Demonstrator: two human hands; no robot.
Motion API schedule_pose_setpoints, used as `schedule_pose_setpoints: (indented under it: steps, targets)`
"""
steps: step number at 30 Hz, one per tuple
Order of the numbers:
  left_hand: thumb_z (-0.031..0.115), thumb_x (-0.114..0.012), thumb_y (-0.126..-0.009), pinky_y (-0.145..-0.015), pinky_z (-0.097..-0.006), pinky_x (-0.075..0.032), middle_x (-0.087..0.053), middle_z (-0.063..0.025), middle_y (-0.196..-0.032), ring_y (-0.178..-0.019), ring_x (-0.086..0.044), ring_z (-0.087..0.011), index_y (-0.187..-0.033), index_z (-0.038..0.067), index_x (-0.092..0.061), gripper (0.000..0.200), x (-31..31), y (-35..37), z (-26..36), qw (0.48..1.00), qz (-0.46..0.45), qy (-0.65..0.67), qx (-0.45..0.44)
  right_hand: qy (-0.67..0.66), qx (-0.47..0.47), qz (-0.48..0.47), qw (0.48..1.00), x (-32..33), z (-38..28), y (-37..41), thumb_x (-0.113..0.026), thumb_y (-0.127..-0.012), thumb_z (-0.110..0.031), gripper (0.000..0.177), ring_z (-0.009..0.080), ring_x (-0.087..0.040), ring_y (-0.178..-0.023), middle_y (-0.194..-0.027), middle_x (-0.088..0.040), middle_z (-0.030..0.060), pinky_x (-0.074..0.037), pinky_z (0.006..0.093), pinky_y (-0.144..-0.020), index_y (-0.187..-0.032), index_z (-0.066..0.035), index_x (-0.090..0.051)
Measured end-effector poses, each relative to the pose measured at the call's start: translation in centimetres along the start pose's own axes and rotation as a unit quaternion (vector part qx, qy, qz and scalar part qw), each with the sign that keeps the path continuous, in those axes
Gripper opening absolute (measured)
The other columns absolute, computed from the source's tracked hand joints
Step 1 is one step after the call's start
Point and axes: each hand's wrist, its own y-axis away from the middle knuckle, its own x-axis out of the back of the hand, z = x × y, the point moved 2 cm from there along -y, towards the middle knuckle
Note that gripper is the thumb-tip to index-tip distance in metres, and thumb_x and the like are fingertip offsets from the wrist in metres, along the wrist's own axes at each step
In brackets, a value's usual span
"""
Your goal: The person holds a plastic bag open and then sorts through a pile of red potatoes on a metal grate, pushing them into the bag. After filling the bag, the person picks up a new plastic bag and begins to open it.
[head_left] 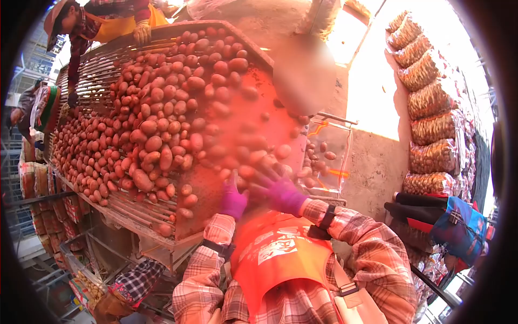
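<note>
Many reddish potatoes [154,127] lie heaped on a sorting table of metal bars [97,70] and slide over a flat red chute [259,86] at its right end. My left hand [233,201], in a purple glove, is at the lower edge of the chute, fingers pointing up beside the potatoes. To its right, my right hand [280,189], gloved alike, reaches among moving potatoes with its fingers spread and blurred. Beyond the chute, a clear bag [329,175] hangs on a frame with several potatoes inside.
Filled potato sacks [431,127] stand in a row at the right. A co-worker [81,27] leans over the table at the upper left. Another person [458,227] is at the right, and one in a checked top [137,278] at the lower left. A metal rail [337,116] borders the bag.
</note>
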Motion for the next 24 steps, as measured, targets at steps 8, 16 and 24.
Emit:
schedule_pose_setpoints:
  steps: [8,16,24]
  targets:
    - [0.007,-0.067,-0.086,-0.112,-0.0405,-0.040,-0.047,-0.0213,-0.147,-0.135,-0.048,-0.0341,-0.157,0.007,-0.031,0.080,-4.9,-4.3,9.6,0.938,-0.136,0.316,-0.046,0.079,-0.152,-0.028,0.985,2.4,6.7,2.7,-0.070,-0.080,-0.042,0.033,0.0341,-0.054,-0.120,-0.125,-0.058,0.0155,-0.037,0.0600,-0.103,-0.103,-0.017,-0.069]
    - [0.017,-0.070,-0.089,-0.105,-0.0441,-0.046,-0.055,-0.0208,-0.138,-0.125,-0.055,-0.0372,-0.146,0.003,-0.045,0.064,7.4,-2.1,-1.8,0.945,0.285,0.156,-0.044,0.001,-0.172,0.051,0.984,1.3,14.7,-12.5,-0.067,-0.086,-0.035,0.047,0.0362,-0.055,-0.122,-0.129,-0.062,0.0161,-0.044,0.0497,-0.100,-0.126,-0.011,-0.063]
    - [0.017,-0.075,-0.085,-0.109,-0.0433,-0.042,-0.052,-0.0205,-0.140,-0.128,-0.052,-0.0305,-0.143,-0.005,-0.044,0.069,23.4,0.8,-19.5,0.851,0.430,0.246,0.177,0.008,-0.175,-0.102,0.979,-7.9,-2.2,-19.8,-0.071,-0.082,-0.048,0.062,0.0387,-0.053,-0.127,-0.136,-0.059,0.0152,-0.045,0.0551,-0.100,-0.127,-0.006,-0.062]
